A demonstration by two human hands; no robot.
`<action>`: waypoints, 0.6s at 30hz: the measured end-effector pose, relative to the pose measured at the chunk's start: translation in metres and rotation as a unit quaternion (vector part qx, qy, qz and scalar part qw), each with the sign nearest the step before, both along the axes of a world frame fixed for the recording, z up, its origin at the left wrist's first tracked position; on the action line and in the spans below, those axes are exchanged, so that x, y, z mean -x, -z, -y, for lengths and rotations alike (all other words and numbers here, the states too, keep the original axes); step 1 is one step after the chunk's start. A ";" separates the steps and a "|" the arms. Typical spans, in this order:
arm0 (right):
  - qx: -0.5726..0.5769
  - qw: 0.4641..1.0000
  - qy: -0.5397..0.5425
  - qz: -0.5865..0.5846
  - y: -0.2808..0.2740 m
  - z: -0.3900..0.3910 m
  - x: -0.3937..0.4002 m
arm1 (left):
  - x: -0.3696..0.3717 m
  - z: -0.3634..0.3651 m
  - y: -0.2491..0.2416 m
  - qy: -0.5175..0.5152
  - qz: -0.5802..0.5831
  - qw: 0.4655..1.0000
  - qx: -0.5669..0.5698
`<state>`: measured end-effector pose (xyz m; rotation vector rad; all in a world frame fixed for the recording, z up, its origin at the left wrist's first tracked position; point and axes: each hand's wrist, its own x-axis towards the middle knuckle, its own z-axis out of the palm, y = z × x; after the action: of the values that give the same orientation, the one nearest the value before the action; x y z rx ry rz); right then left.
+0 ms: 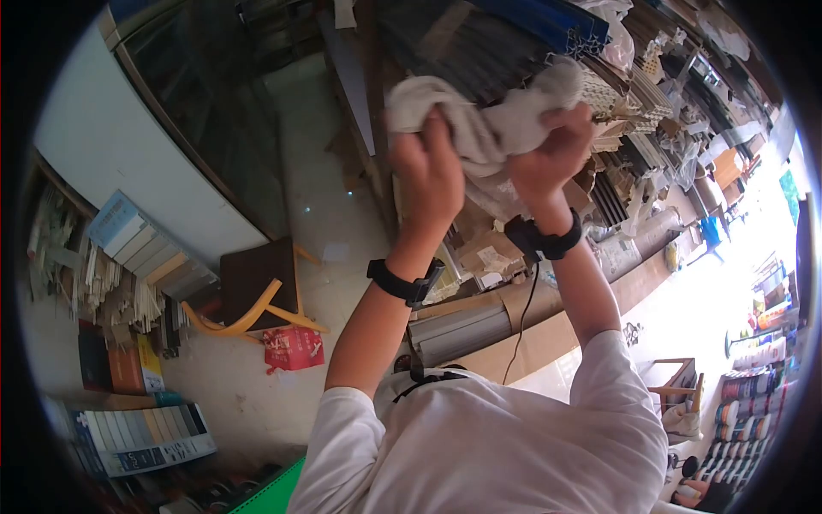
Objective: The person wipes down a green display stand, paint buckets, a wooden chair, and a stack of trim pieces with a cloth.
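Note:
A bunched off-white cloth is held up in front of me, stretched between both hands and partly blurred. My left hand grips its left end, with the fingers pressed into the folds. My right hand is closed on the right part, and a rounded clump of the fabric sticks up above it. Each wrist wears a black strap with a small device. Behind the cloth lies a stack of long dark and pale profile strips.
A wooden chair with a dark seat stands on the left, beside a red bag. Sample boards lie at lower left. Rolled grey material lies below the strips. A thin cable hangs from my right wrist.

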<state>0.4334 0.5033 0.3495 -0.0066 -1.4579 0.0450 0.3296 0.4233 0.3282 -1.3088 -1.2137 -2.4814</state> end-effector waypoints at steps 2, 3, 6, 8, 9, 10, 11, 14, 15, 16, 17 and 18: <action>-0.105 0.992 0.031 0.067 -0.002 0.014 0.004 | 0.003 -0.005 0.012 0.021 0.107 0.993 -0.039; -0.147 0.985 0.004 0.094 -0.003 0.020 0.006 | 0.006 -0.007 0.017 0.032 0.160 0.985 -0.058; -0.097 0.993 0.023 0.066 0.013 0.026 0.005 | 0.010 -0.006 0.034 0.029 0.125 0.991 -0.019; 0.015 1.000 0.016 0.003 0.048 0.012 0.006 | 0.013 0.000 0.037 0.033 0.051 0.998 0.010; 0.052 0.998 0.016 -0.014 0.062 0.003 0.005 | 0.016 0.005 0.038 0.024 -0.019 0.999 0.041; 0.090 0.995 0.015 -0.029 0.072 -0.004 0.004 | 0.018 0.008 0.039 0.014 -0.089 0.993 0.073; 0.130 0.990 0.015 -0.044 0.079 -0.010 0.001 | 0.015 0.008 0.039 0.057 -0.050 0.994 0.078; 0.151 0.986 0.063 -0.003 0.059 -0.018 -0.010 | 0.001 -0.001 0.045 0.139 0.025 0.990 0.025; 0.161 0.984 0.081 0.008 0.042 -0.018 -0.012 | 0.001 -0.005 0.039 0.136 0.023 0.990 -0.014; 0.141 0.986 0.087 0.027 0.022 -0.015 -0.011 | -0.001 -0.006 0.027 0.135 0.021 0.989 -0.053; 0.166 0.981 0.086 0.045 0.014 -0.007 -0.009 | -0.004 -0.005 0.016 0.137 0.021 0.986 -0.090; 0.190 0.976 0.085 0.066 0.009 0.002 -0.005 | -0.008 0.000 0.006 0.169 0.034 0.984 -0.039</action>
<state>0.4380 0.5008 0.3400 -0.4554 -1.5572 0.1859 0.3377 0.4233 0.3226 -1.5343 -0.9614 -2.7904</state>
